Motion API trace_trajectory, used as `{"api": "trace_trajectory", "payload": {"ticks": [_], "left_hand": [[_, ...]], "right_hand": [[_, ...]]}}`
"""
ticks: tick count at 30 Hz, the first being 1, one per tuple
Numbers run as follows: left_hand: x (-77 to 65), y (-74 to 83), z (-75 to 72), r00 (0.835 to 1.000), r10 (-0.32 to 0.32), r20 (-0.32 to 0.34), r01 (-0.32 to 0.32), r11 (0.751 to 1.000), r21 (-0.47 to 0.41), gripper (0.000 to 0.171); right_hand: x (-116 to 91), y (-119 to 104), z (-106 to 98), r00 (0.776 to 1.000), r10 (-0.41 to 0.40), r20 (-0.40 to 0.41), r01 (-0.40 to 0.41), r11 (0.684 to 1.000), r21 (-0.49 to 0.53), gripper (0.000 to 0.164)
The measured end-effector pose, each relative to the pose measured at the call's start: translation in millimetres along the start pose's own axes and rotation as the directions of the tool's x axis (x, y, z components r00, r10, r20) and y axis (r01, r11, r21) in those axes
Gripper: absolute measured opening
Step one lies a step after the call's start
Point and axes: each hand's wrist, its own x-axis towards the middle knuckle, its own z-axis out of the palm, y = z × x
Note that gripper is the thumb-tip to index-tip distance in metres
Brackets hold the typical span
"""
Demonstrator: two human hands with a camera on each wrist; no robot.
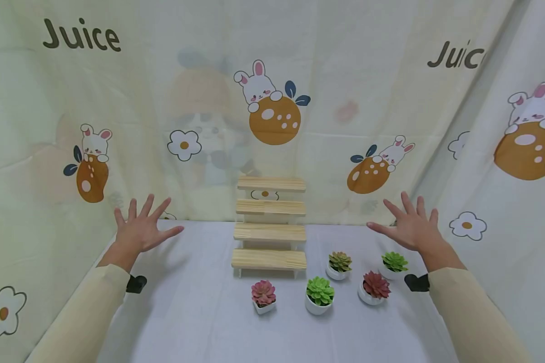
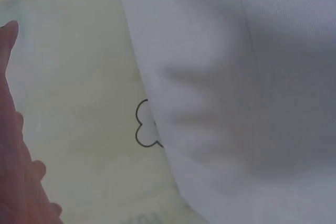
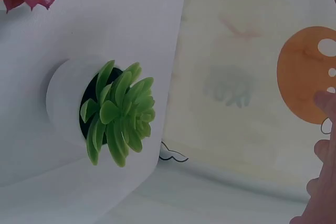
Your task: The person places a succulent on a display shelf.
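Observation:
My left hand (image 1: 140,231) is held up over the table's left side, fingers spread and holding nothing. On the right, my right hand (image 1: 417,229) is raised with its fingers spread too. Nearest to it is a green potted succulent (image 1: 394,261) in a white pot, also large in the right wrist view. Beside that one sits a dark red succulent (image 1: 376,285). A brownish-green succulent (image 1: 340,262) stands nearer the middle, with a bright green succulent (image 1: 320,291) in front. Farther left is a pink succulent (image 1: 263,294) in a square white pot.
A four-step wooden shelf (image 1: 270,233) with white supports stands at the table's back middle. The white table (image 1: 186,312) meets a printed curtain (image 1: 336,101) behind, and curtain also hangs at both sides.

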Motion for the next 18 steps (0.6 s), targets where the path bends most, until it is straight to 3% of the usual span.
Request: {"api": "trace_trajectory", "payload": {"ticks": [18], "left_hand": [[-10.0,10.9,16.8,1.0,0.019,-0.009,-0.018,1.0,0.02,0.106]], "right_hand": [[-15,3,16,0.997,-0.025,-0.068,0.026,0.999,0.021,0.104]]}}
